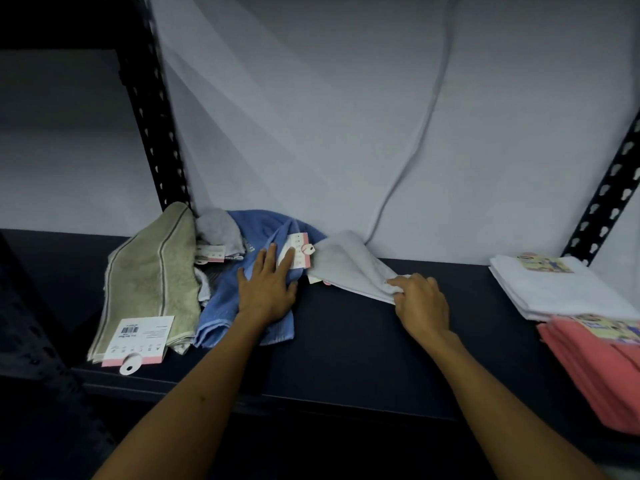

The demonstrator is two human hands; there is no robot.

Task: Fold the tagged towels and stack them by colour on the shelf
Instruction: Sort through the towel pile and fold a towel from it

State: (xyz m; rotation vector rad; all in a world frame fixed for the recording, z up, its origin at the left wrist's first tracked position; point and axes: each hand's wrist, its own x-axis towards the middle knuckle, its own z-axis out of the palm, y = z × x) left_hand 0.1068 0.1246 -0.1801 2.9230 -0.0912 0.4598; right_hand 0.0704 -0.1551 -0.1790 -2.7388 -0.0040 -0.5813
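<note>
A loose pile of tagged towels lies at the left of the dark shelf (346,341). My left hand (268,285) presses flat on a blue towel (242,306), fingertips touching its white and pink tag (294,254). My right hand (420,299) pinches the near corner of a pale grey towel (346,261) that stretches back toward the pile. A beige striped towel (152,275) with a barcode tag (142,337) lies furthest left. A small grey towel (218,230) sits behind the blue one.
Folded white towels (554,289) sit stacked at the right of the shelf, with folded coral towels (595,368) in front of them. Black perforated uprights (152,116) (602,199) stand at both sides. A white wall with a hanging cable (415,140) closes the back.
</note>
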